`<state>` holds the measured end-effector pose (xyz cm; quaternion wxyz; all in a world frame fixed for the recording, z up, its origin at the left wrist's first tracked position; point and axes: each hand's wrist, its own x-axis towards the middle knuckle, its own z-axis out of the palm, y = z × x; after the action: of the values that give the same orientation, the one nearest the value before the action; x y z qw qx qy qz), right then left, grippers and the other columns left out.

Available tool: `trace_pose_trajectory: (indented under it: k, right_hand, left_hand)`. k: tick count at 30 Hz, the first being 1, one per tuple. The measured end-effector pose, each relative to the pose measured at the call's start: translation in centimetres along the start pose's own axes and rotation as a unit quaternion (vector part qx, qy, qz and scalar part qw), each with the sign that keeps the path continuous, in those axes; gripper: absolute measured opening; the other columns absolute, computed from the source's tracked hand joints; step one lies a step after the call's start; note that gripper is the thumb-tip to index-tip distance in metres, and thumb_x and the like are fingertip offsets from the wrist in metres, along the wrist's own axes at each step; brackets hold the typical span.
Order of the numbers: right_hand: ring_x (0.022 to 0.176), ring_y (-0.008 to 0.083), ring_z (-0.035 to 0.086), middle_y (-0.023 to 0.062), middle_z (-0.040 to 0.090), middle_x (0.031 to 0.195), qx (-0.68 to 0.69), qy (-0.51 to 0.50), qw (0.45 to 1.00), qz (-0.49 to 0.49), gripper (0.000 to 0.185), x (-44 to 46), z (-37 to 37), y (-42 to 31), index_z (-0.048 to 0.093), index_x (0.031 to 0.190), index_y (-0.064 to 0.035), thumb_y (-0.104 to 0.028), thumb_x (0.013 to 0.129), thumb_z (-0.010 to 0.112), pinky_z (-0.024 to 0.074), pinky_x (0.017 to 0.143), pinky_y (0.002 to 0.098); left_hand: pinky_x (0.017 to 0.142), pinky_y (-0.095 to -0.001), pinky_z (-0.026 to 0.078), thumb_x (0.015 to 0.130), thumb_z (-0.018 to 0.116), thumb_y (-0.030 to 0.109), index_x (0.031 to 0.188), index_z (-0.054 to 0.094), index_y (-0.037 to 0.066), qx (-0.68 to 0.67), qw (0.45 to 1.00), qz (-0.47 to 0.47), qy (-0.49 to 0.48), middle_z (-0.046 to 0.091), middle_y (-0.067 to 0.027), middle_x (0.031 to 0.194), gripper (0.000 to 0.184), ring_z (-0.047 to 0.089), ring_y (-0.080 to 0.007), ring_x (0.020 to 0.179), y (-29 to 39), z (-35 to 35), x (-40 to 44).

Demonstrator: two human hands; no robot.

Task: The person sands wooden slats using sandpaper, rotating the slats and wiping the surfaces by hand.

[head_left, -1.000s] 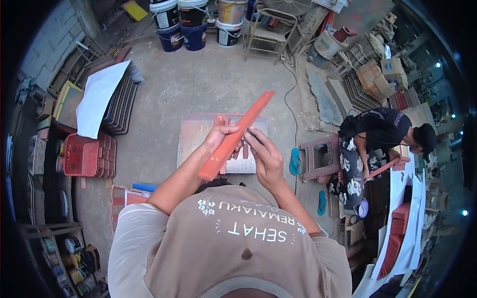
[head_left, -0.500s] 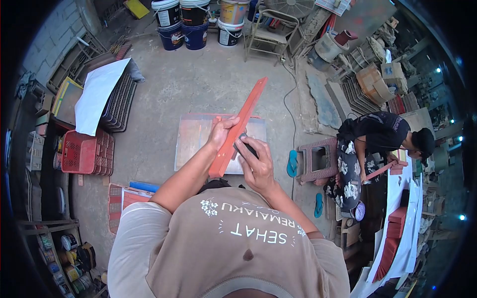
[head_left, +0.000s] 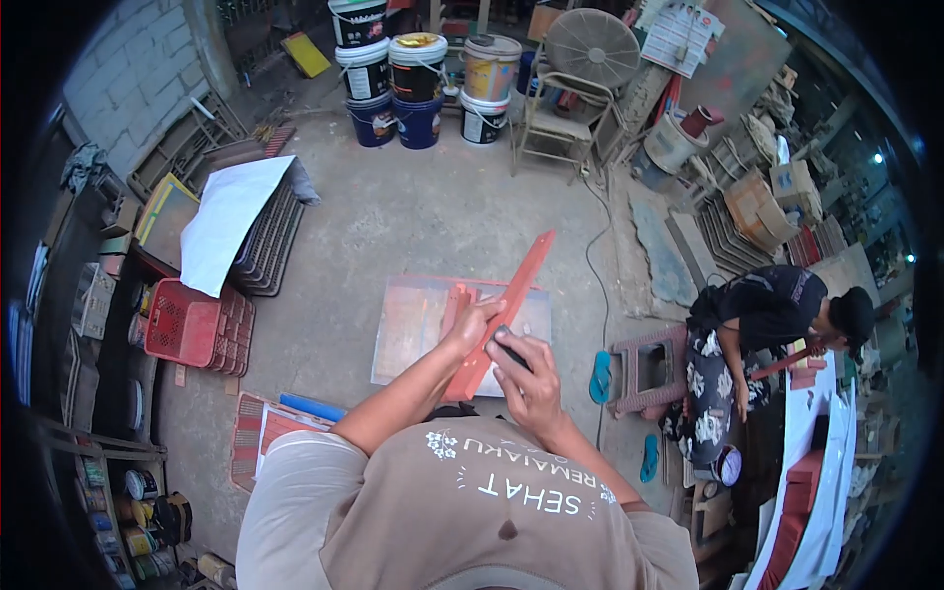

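A long, flat orange-red strip [head_left: 528, 270], with small holes or light spots along it, slants up and away in front of my body. My left hand [head_left: 476, 324] is closed around its middle. My right hand [head_left: 528, 372] is closed on a small dark block [head_left: 510, 348], pressed to or very near the strip's right edge; the fingers partly hide it, so its exact kind cannot be made out. Beneath both hands lies a pale, red-stained board [head_left: 398, 334] on the floor, with shorter orange-red pieces [head_left: 455, 303] on it.
A red plastic crate [head_left: 202, 329] and a paper-covered stack of trays [head_left: 270, 241] stand left. Paint buckets [head_left: 418, 88] and a folding chair [head_left: 560, 128] are at the back. Right are a stool [head_left: 649, 369], teal sandals [head_left: 601, 377] and a seated co-worker [head_left: 757, 324] holding a red strip.
The whole view has tilted upward, so the scene sits lower and further right. Both hands keep hold of the strip and dark block; the co-worker's red strip is raised nearer the head.
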<state>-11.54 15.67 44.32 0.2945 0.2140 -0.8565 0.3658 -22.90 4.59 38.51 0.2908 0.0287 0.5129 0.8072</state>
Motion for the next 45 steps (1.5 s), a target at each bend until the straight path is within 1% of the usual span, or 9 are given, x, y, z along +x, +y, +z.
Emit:
trace_pose_trajectory:
  k: [3,7,11,17,21,27,32,38,45]
  right_hand:
    - [0.100,0.0309,0.054,0.0128,0.059,0.120,0.000,-0.014,1.000,0.001,0.037,0.3,0.1,0.9,0.066,0.114,-0.0044,-0.001,0.077,0.065,0.0449,0.088,0.0386]
    - [0.106,0.0339,0.053,0.0153,0.056,0.123,-0.023,-0.012,0.999,0.028,0.047,1.2,-0.1,3.4,0.063,0.120,-0.0053,0.006,0.075,0.057,0.0436,0.092,0.0406]
    - [0.108,0.0338,0.054,0.0149,0.057,0.122,-0.033,-0.033,0.999,0.026,0.055,1.4,-0.4,3.9,0.063,0.121,-0.0063,0.012,0.070,0.052,0.0433,0.093,0.0404]
    - [0.103,0.0325,0.054,0.0131,0.057,0.121,0.018,-0.059,0.998,-0.020,0.058,0.9,0.0,1.4,0.064,0.118,-0.0061,0.012,0.066,0.049,0.0444,0.091,0.0404]
    - [0.104,0.0327,0.055,0.0131,0.058,0.121,0.069,-0.071,0.995,-0.029,0.056,0.5,0.0,-0.5,0.065,0.116,-0.0052,0.015,0.065,0.052,0.0458,0.090,0.0400]
    - [0.103,0.0314,0.054,0.0125,0.056,0.124,0.029,-0.039,0.998,-0.029,0.053,-0.2,1.2,1.4,0.064,0.118,-0.0049,0.011,0.069,0.052,0.0444,0.090,0.0394]
    - [0.102,0.0311,0.053,0.0124,0.055,0.126,-0.040,0.018,0.999,-0.016,0.053,0.0,1.5,4.4,0.062,0.121,-0.0059,0.007,0.071,0.052,0.0440,0.090,0.0395]
    - [0.103,0.0302,0.054,0.0114,0.056,0.127,-0.085,0.038,0.996,-0.015,0.057,-0.1,0.9,6.5,0.064,0.121,-0.0094,0.009,0.067,0.054,0.0440,0.090,0.0387]
    - [0.105,0.0312,0.054,0.0116,0.057,0.125,-0.123,0.063,0.990,0.009,0.057,0.3,0.5,7.2,0.064,0.120,-0.0091,0.011,0.068,0.051,0.0424,0.092,0.0399]
  left_hand:
    - [0.076,-0.0264,0.050,0.095,0.046,0.019,0.125,0.053,-0.003,0.057,0.998,0.018,-0.030,0.061,-0.0089,0.106,0.038,0.061,-0.0143,0.088,0.7,-0.3,0.1]
    - [0.066,-0.0283,0.052,0.096,0.042,0.016,0.115,0.057,-0.004,0.128,0.988,0.071,-0.044,0.061,-0.0087,0.100,0.032,0.062,-0.0158,0.082,1.1,0.2,-0.3]
    - [0.073,-0.0283,0.051,0.094,0.043,0.018,0.109,0.061,-0.004,0.085,0.994,-0.050,-0.043,0.062,-0.0083,0.092,0.032,0.061,-0.0143,0.086,2.9,0.7,-1.0]
    - [0.073,-0.0284,0.046,0.095,0.044,0.019,0.106,0.059,-0.003,0.129,0.983,0.096,0.094,0.060,-0.0063,0.091,0.029,0.055,-0.0116,0.080,0.9,0.2,1.7]
    - [0.101,-0.0287,0.036,0.094,0.044,0.018,0.130,0.047,-0.010,0.101,0.994,0.009,0.046,0.056,-0.0179,0.126,0.046,0.051,-0.0201,0.115,1.5,-1.2,2.2]
    - [0.080,-0.0263,0.047,0.096,0.044,0.023,0.120,0.056,-0.003,0.043,0.999,-0.007,-0.009,0.063,-0.0097,0.103,0.037,0.058,-0.0133,0.090,1.0,-1.6,1.9]
    - [0.034,-0.0254,0.038,0.095,0.044,0.040,0.109,0.055,0.006,-0.034,0.995,-0.057,-0.079,0.052,-0.0044,0.061,0.039,0.050,-0.0142,0.042,0.3,-0.6,1.2]
    - [0.041,-0.0216,0.025,0.087,0.048,0.025,0.147,0.027,0.007,-0.042,0.977,-0.063,-0.199,0.043,0.0030,0.065,0.066,0.035,-0.0064,0.047,2.6,-0.3,-1.1]
    - [0.041,-0.0227,0.026,0.068,0.053,0.024,0.148,0.022,0.004,0.003,0.975,-0.050,-0.217,0.038,0.0015,0.058,0.088,0.031,-0.0086,0.044,3.6,0.4,-2.6]
